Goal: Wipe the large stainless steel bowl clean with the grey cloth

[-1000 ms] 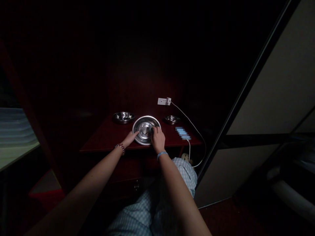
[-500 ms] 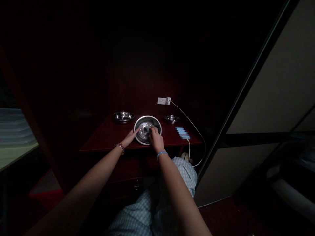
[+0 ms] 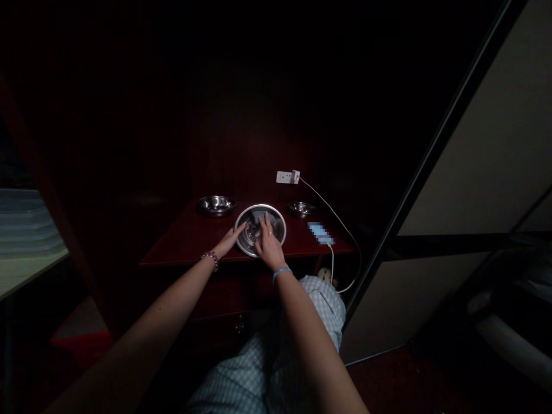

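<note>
A shiny metal bowl [image 3: 276, 221] with a pale rim is tilted toward me at the front of the dark red shelf [image 3: 172, 247]. My left hand [image 3: 228, 241], a beaded bracelet at its wrist, grips the bowl's left edge with the thumb over the rim. Inside the bowl, my right hand [image 3: 269, 244] reaches in with fingers stretched out and slightly apart. It wears a ring and a blue wristband. Whether a thin greyish patch by its fingertips is an object or a reflection, I cannot tell.
Behind stand two more metal bowls, one at the left [image 3: 216, 206] and a smaller one at the right [image 3: 301, 209]. A phone [image 3: 320, 233] lies on the right side, its white cable [image 3: 334, 208] running to a wall socket [image 3: 283, 177]. Stacked clear containers [image 3: 21, 224] sit far left.
My right hand's fingers have gone from curled at the bowl's right inner side to stretched out over its middle. The bowl has shifted slightly right. My left hand keeps its grip.
</note>
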